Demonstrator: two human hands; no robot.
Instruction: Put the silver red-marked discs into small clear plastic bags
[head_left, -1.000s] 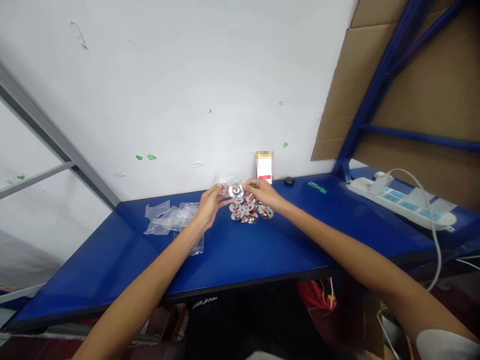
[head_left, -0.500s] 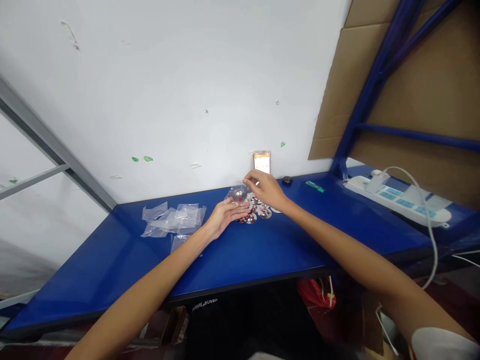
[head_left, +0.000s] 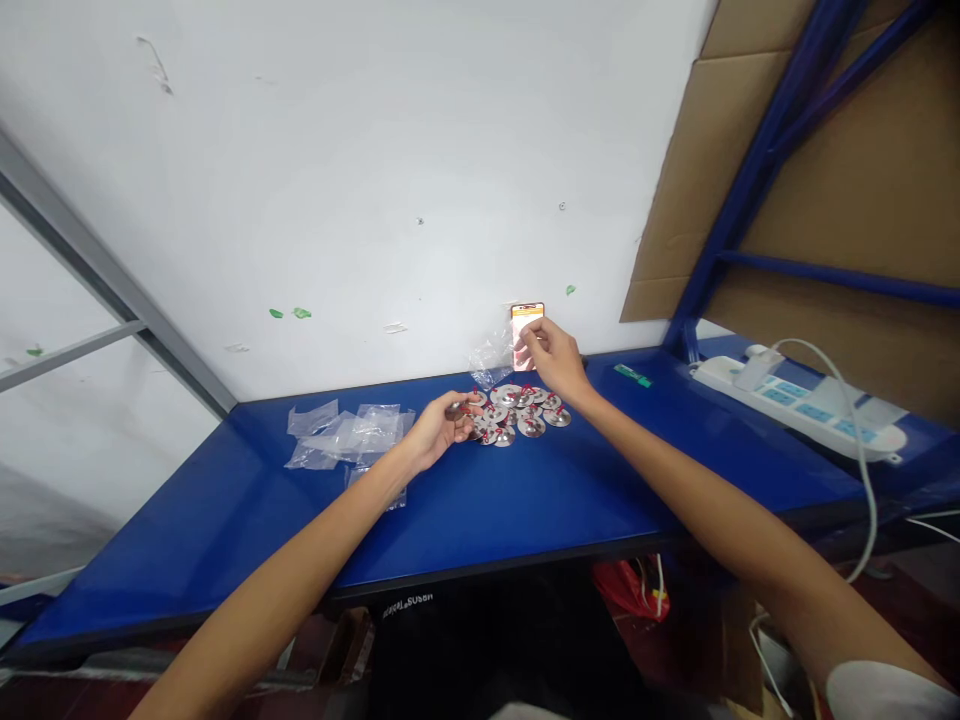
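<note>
My left hand (head_left: pixel 441 432) is closed at the left edge of a pile of small silver finger cymbals (head_left: pixel 532 427) with red loops. Between its thumb and fingers is one finger cymbal (head_left: pixel 458 405), partly hidden by the fingers. My right hand (head_left: pixel 555 358) is raised behind the pile, its thumb and fingers pinched on a clear plastic bag (head_left: pixel 490 360). The bag hangs crumpled to the left of those fingers, above the back of the pile. Several flat clear bags (head_left: pixel 367 432) lie on the table left of my left hand.
A lit phone (head_left: pixel 527 312) leans upright on the white wall behind my right hand. Right of it on the blue table (head_left: pixel 487 520) lie a small green item (head_left: pixel 634 375) and a white power strip (head_left: pixel 799 405) with a looping cable. A blue frame stands at the right.
The cymbal has come out of the clear bag and stays in my left hand. My right hand has moved up and right with the bag, uncovering more of the pile.
</note>
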